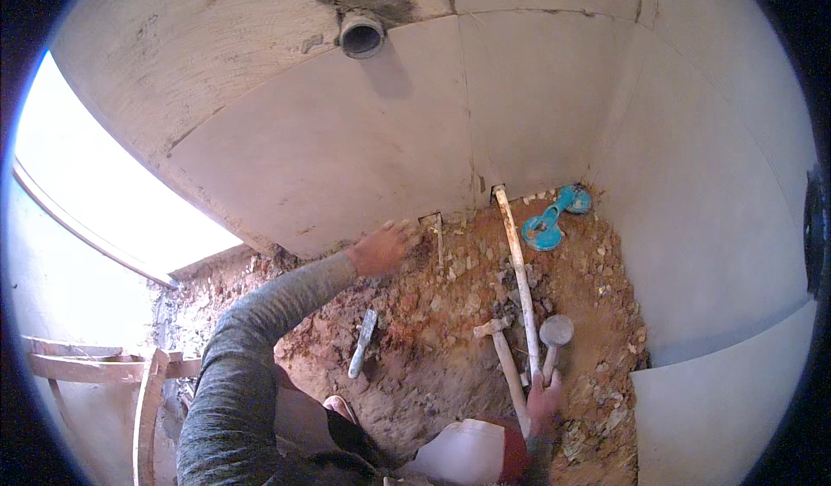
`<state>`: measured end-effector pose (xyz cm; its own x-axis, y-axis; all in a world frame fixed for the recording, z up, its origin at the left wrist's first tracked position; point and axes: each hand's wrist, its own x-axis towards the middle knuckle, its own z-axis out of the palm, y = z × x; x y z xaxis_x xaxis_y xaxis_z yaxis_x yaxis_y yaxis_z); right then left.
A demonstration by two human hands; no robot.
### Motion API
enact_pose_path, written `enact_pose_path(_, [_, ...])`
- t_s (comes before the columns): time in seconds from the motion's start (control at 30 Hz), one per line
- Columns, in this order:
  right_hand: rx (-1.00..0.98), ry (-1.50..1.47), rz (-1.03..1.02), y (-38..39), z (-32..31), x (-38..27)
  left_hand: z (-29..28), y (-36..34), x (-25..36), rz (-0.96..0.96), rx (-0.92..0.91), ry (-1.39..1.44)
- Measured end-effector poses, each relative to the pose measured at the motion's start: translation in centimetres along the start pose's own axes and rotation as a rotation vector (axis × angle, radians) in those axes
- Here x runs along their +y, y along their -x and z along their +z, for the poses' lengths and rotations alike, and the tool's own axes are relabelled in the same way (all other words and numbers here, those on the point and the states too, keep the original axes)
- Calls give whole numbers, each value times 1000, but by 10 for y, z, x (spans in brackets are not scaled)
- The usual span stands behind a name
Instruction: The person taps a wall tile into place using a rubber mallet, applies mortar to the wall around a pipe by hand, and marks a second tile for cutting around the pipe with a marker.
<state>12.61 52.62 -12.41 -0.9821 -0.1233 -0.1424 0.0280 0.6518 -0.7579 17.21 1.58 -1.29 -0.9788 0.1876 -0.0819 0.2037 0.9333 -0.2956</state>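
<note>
My left hand [383, 250] reaches out over the rubble at the foot of the tiled wall, palm down, its fingers stretched out and somewhat blurred. At the lower right, my right hand [544, 401] is closed around the handle of a round-headed mallet [557, 331]. Beside it lies a hammer [505, 366] with a wooden handle, partly covered near that hand. A long whitish stick [518, 270] runs from the wall's base down to my right hand; whether my fingers touch it is hard to tell. Between my arms, a trowel-like tool with a pale handle [363, 344] rests on the soil.
A turquoise double suction lifter [556, 220] lies by the far right corner. Small wedges of wood [439, 239] stand at the tile's lower edge. A pipe end [361, 36] juts from the wall. Wooden boards [112, 368] stand at the left. Loose reddish rubble [467, 330] covers the ground.
</note>
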Motion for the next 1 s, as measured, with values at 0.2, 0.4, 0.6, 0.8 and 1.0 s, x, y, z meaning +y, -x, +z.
enact_pose_path(0.2, [-29,176,27,-12,-21,-6,8,53,7,-98,-790,243])
enact_pose_path(0.4, [66,419,-143,-11,-29,-6,-37,45,-21,-471,-321,452])
enact_pose_path(0.6, [-75,351,82,-1,-50,-48,-156,25,-86,-677,655,213])
enact_pose_path(0.8, [23,453,-49,-7,-46,-24,-326,-14,-107,-578,1001,-53])
enact_pose_path(1.0, [-28,309,53,7,-56,-77,-365,-58,-115,-724,727,-351])
